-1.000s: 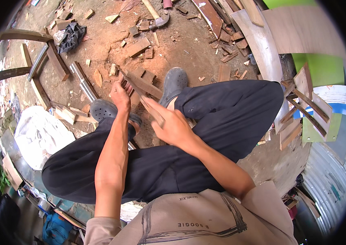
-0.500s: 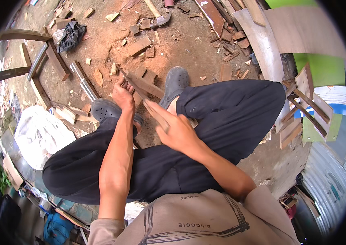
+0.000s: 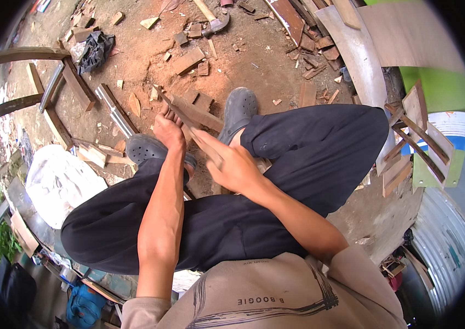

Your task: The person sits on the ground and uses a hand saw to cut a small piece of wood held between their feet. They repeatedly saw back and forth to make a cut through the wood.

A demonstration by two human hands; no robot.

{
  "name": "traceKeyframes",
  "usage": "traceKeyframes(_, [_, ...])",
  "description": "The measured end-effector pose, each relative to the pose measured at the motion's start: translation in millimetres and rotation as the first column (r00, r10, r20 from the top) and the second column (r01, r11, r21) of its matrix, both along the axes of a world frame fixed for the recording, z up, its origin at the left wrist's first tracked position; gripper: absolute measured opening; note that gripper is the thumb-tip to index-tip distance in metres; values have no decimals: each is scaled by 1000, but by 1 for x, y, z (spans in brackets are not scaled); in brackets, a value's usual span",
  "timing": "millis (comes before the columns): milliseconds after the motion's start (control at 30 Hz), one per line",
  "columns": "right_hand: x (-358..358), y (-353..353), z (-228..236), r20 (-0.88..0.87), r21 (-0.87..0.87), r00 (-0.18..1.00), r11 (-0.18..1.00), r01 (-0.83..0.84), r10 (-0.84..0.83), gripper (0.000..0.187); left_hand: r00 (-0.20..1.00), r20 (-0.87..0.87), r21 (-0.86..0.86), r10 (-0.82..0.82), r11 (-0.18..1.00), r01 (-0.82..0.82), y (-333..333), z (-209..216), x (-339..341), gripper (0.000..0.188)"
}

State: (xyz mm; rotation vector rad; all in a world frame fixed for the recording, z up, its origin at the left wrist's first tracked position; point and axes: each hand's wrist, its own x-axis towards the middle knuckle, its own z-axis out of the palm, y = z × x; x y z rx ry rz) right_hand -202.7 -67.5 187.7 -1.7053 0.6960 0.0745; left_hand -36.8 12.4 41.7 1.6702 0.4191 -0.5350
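A long, thin brown strip (image 3: 181,114) slants from the ground in front of me back toward my body; I cannot tell whether it is a tool or bare wood. My left hand (image 3: 169,129) is closed around its far part, fingers curled. Nearer to me, my right hand (image 3: 235,167) grips the near part with the index finger stretched along it. Just beyond, between my two grey clogs (image 3: 239,107), lies a wooden block (image 3: 202,114), partly covered by the strip and hands.
A claw hammer (image 3: 214,22) lies at the far side amid wood offcuts (image 3: 188,61) and orange sawdust. Left are a wooden frame (image 3: 78,85), a black plastic bag (image 3: 96,52) and a white sack (image 3: 60,183). Plywood sheets (image 3: 408,35) and corrugated metal (image 3: 440,241) stand right.
My right hand has slid slightly forward and left, closer to my left hand. The left hand keeps its hold on the strip, and the whole view has shifted a little.
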Motion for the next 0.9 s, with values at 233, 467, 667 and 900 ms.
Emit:
traceKeyframes(233, [-30, -4, 20, -6, -88, 1000, 996, -28, 28, 71, 999, 37, -1, -7, 1000, 7, -3, -5, 0, 51])
traceKeyframes(467, [31, -6, -29, -10, -39, 1000, 999, -1, 1, 66, 965, 180, 277, -189, 951, 135, -4, 6, -1, 48])
traceKeyframes(667, [-74, -8, 60, 68, -56, 996, 997, 59, -55, 72, 997, 72, 22, -13, 1000, 12, -3, -7, -4, 49])
traceKeyframes(900, [9, -18, -77, 100, -5, 995, 1000, 11, -11, 66, 995, 86, 22, -44, 999, 43, -8, -10, -1, 49])
